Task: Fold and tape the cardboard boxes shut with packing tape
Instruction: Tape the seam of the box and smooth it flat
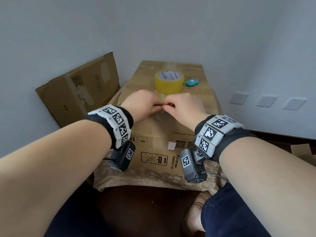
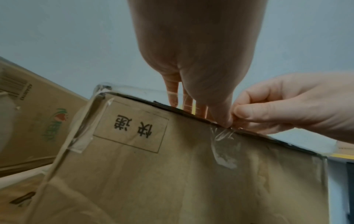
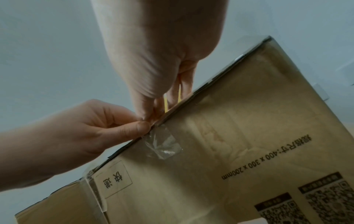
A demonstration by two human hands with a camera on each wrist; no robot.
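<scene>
From the head camera, a closed cardboard box (image 1: 164,127) sits on a patterned cloth (image 1: 153,178) in front of the person. The left hand (image 1: 142,103) and the right hand (image 1: 184,105) meet at the near top edge of the box, both pinching something small there. A yellow roll of packing tape (image 1: 169,81) stands on top of the box just behind the hands, and a small teal cutter (image 1: 192,82) lies beside the roll. A flattened cardboard box (image 1: 80,89) leans on the wall at the left. From the left wrist camera, the left hand's fingers rest over the box edge and its thumb meets the right hand's thumb and finger on a strip of clear tape (image 2: 224,145) that runs down the box side. From the right wrist camera, both hands pinch the top end of that clear tape at the edge.
</scene>
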